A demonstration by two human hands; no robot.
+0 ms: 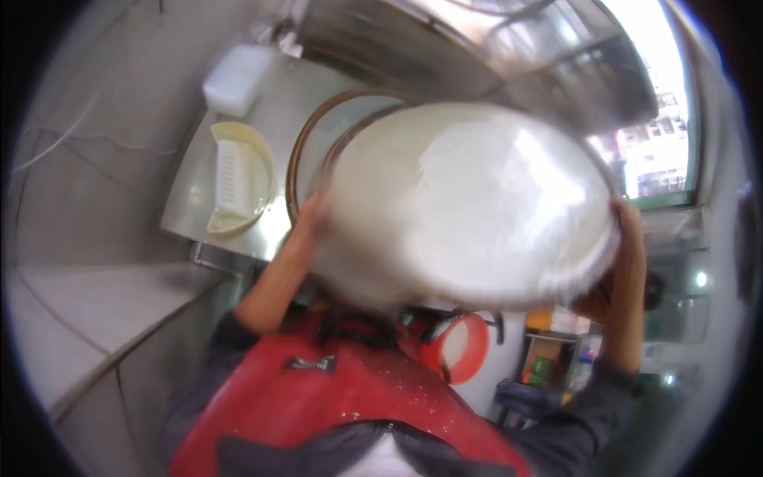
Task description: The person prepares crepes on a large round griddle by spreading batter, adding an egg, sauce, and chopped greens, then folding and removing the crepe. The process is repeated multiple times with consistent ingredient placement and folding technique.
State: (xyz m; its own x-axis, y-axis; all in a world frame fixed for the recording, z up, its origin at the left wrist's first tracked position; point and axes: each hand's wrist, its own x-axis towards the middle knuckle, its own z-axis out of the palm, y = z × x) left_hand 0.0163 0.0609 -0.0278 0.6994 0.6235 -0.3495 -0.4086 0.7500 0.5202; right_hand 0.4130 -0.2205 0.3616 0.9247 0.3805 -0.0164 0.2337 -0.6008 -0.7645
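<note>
Both of my hands hold a large round pan (477, 203) up in front of me by opposite sides of its rim. It is tilted, and a white, shiny layer covers much of its pale surface; whether that is liquid or solid I cannot tell. My left hand (313, 214) is at its left edge, blurred. My right hand (623, 220) grips its right edge, the fingers partly hidden. Behind the pan, a round piece with a brown rim (296, 161) lies on the metal table (185, 203).
A cream half-round tray with a white slotted piece (232, 179) and a white plastic container (235, 80) stand on the table at left. Below the pan is a red bucket (468, 349). Metal equipment (405, 47) stands beyond, tiled ledge (71, 322) at left, shelves (551, 358) at lower right.
</note>
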